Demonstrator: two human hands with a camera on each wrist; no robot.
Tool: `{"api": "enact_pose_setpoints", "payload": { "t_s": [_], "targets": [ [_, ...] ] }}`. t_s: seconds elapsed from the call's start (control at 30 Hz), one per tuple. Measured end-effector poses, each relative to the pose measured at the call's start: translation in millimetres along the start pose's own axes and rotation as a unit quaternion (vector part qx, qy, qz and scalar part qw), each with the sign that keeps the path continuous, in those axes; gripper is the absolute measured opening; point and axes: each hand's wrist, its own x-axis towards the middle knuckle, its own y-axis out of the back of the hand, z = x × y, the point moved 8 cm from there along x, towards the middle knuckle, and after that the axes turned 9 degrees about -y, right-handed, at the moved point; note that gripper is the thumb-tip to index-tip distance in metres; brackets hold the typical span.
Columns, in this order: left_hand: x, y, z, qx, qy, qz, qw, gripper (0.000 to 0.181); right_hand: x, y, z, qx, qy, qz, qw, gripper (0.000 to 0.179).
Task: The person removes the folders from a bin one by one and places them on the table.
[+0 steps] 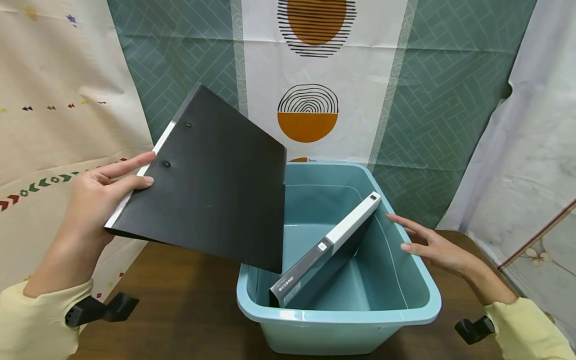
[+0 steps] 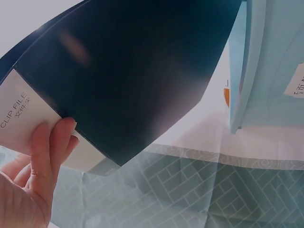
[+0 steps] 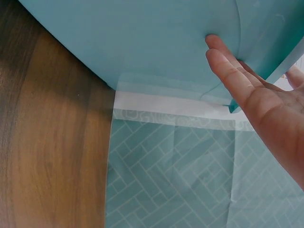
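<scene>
A black clip file with a white spine is held up, tilted, over the left side of a light blue plastic tub. My left hand pinches it along the spine between thumb and fingers. "CLIP FILE" can be read on the spine in the left wrist view, beside my fingers. Another file, with a white and grey spine, leans diagonally inside the tub. At the tub's right rim is my right hand; its straight fingers lie against the outer wall in the right wrist view.
The tub stands on a brown wooden table. Behind it hangs a green and white patterned cloth. A cream cloth hangs on the left and a whitish marbled sheet on the right.
</scene>
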Motion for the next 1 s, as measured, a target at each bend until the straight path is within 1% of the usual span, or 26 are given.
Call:
{"api": "enact_pose_setpoints", "payload": {
  "t_s": [0.13,0.23,0.37,0.43,0.67,0.77,0.97,1.0],
  "targets": [
    [-1.3,11.7,0.4,-0.018,0.004,0.014,0.9997,0.035,-1.0,0.2,0.1,0.000,-0.001,-0.003,1.0000,0.060],
    [-2.4,19.3,2.2,-0.047,0.000,0.020,0.9987,0.036,-0.9,0.1,0.1,-0.007,0.001,0.002,1.0000,0.060],
    [-4.4,26.7,4.7,-0.093,-0.005,0.016,0.9955,0.039,-0.7,0.3,0.4,-0.015,0.002,0.009,0.9998,0.060],
    [-5.7,30.0,5.8,-0.106,-0.006,0.017,0.9942,0.040,-0.8,0.5,0.5,-0.018,0.002,0.011,0.9998,0.060],
    [-11.0,42.1,8.3,-0.128,-0.001,0.032,0.9912,0.042,-1.3,0.1,1.0,-0.015,0.001,0.009,0.9999,0.060],
    [-11.5,46.1,10.1,-0.145,-0.009,0.032,0.9889,0.043,-1.4,-0.3,1.3,-0.013,0.002,0.008,0.9999,0.060],
    [-11.9,56.1,14.4,-0.147,-0.036,0.029,0.9881,0.043,-2.0,0.4,2.1,-0.015,0.003,0.011,0.9998,0.060],
    [-11.8,58.8,14.5,-0.141,-0.043,0.030,0.9885,0.043,-2.1,0.7,2.3,-0.017,0.001,0.013,0.9998,0.060]
  ]
}}
